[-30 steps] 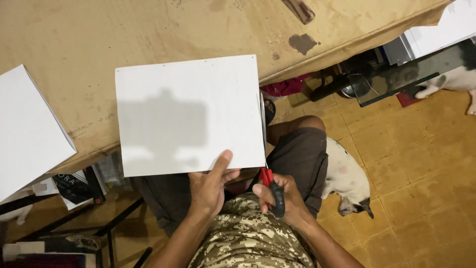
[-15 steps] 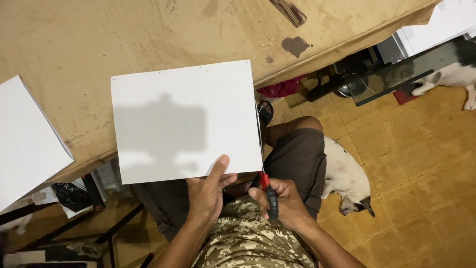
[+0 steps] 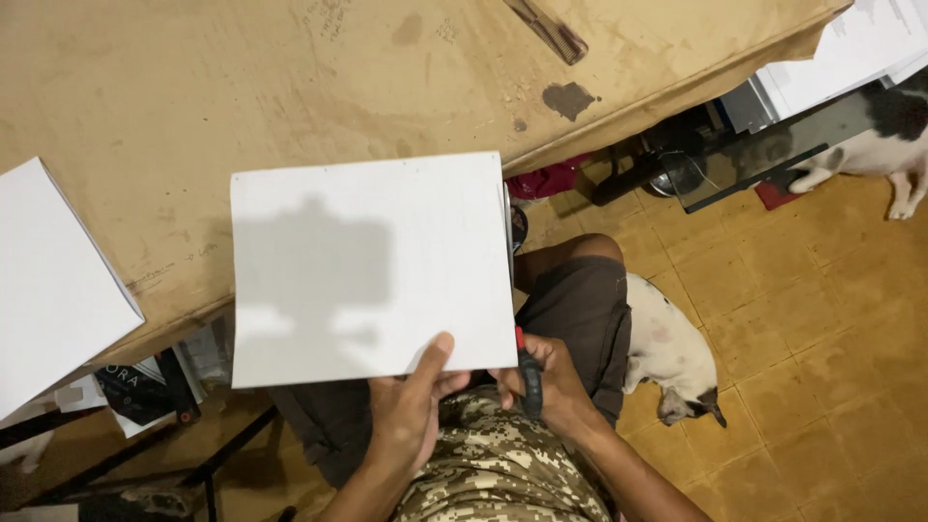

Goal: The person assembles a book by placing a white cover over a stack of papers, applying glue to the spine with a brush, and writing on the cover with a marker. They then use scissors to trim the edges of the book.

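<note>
A white rectangular sheet (image 3: pixel 372 266) is held out over the near edge of a brown work table (image 3: pixel 242 87). My left hand (image 3: pixel 411 406) grips its lower edge, thumb on top. My right hand (image 3: pixel 541 382) is closed around a black and red handle of a cutting tool (image 3: pixel 528 372) at the sheet's lower right corner; a thin blade runs up along the sheet's right edge.
A stack of white sheets (image 3: pixel 53 285) lies at the table's left end. A white, dark-spotted dog (image 3: pixel 677 353) lies on the tiled floor beside my right leg; another animal (image 3: pixel 875 135) stands at the upper right. More white sheets (image 3: pixel 851 48) sit top right.
The sheet has shifted slightly to the right and lower in view, and the view has moved with it. Both hands keep their grip.
</note>
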